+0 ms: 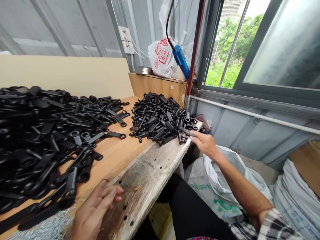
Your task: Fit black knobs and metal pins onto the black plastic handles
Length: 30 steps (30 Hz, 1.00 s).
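Two heaps of black moulded lever-shaped parts, each with a ring at one end, lie on a wooden workbench [120, 156]. The larger heap [50, 140] fills the left side, and a smaller heap [160, 118] lies towards the far end. My right hand [203, 143] reaches the near edge of the smaller heap, its fingertips pinching one black part [185, 131]. My left hand [96, 208] rests at the bench's worn, pierced front board [147, 186], fingers loosely apart and holding nothing, close to the larger heap.
White woven sacks [225, 180] lie on the floor to the right, beyond my black-clad legs [185, 206]. A wooden board [160, 86] stands behind the bench, with a printed plastic bag [161, 56] and a blue cylinder on a black cable [181, 61] above it. A window [232, 56] is at the right.
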Each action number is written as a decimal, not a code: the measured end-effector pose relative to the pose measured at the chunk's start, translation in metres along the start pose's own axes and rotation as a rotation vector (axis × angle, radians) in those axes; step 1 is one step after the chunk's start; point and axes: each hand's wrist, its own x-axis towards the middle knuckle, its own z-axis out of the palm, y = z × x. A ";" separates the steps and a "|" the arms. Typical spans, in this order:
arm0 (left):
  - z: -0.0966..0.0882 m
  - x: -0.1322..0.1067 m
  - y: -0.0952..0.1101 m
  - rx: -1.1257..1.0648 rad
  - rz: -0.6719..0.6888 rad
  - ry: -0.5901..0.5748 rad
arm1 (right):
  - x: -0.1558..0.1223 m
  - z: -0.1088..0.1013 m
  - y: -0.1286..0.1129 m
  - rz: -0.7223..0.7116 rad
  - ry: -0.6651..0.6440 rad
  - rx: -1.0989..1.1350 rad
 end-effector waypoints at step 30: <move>0.001 -0.002 0.001 -0.078 0.334 0.407 | 0.053 0.026 -0.023 -0.078 0.059 0.327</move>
